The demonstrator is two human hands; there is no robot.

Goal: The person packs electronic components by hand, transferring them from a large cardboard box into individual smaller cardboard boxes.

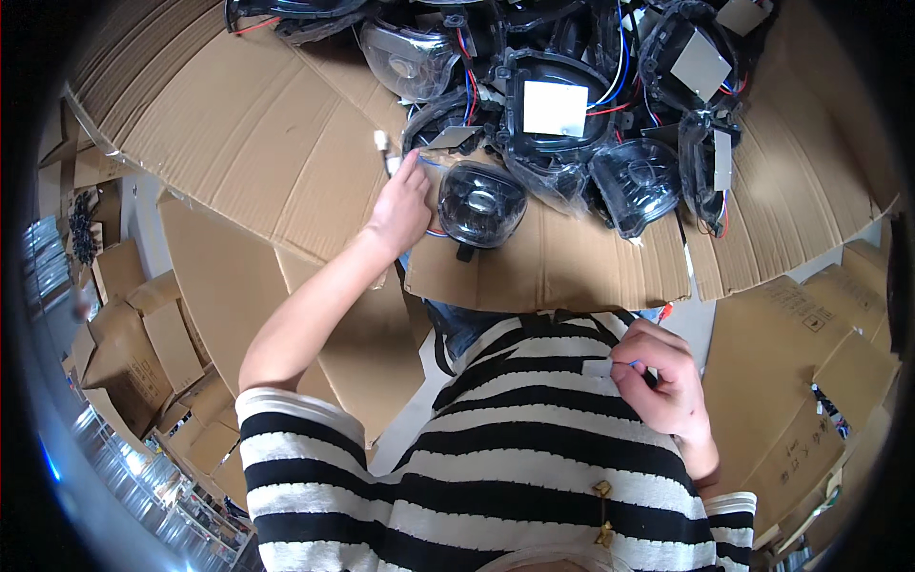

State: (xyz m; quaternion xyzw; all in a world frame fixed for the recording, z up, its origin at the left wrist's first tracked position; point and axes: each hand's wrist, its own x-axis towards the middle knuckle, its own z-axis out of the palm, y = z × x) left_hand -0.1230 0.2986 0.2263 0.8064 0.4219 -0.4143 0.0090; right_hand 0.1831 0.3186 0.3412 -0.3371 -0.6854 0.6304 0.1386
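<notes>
My left hand [402, 202] is closed at the near left edge of the lamp pile, its fingers bent around a wire lead. A white connector [382, 141] sticks out beyond those fingers. Right next to this hand lies a round clear-fronted lamp unit [481, 204], lens up, on the cardboard. Close to my striped shirt, my right hand [660, 374] pinches a small pale flat piece [598, 367] between thumb and fingers. A bit of blue shows at that grip; what it belongs to is unclear.
Several black lamp housings [551, 71] with loose coloured wires and pale square plates [556, 109] crowd the far side of the cardboard surface [267, 133]. Open cardboard boxes [129, 367] stand at the left, and a large carton [786, 381] at the right.
</notes>
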